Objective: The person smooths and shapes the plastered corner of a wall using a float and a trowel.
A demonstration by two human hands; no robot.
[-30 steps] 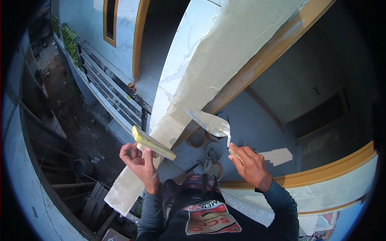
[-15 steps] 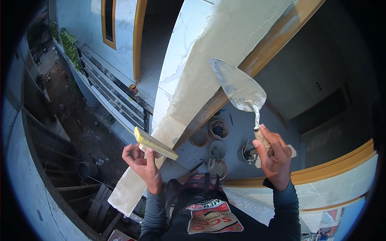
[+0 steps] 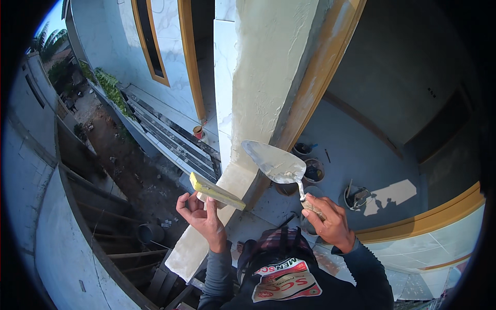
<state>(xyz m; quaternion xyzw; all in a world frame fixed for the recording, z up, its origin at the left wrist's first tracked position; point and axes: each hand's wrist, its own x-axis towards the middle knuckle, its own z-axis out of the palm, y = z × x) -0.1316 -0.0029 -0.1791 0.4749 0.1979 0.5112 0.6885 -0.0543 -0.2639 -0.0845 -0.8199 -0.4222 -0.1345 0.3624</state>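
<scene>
Left hand (image 3: 209, 225): one, lower centre-left; one yellow-edged float (image 3: 219, 191), left of mid-frame, is pinched by the fingers.
Trowel (image 3: 276, 164): one, held at mid-frame.
Right hand (image 3: 333, 222): one, lower centre-right; the trowel's handle is gripped by curled fingers.

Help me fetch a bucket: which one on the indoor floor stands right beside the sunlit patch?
The rightmost bucket, with a thin stick poking up; the other indoor buckets appear farther left, around the trowel, away from the sunlit patch.
</scene>
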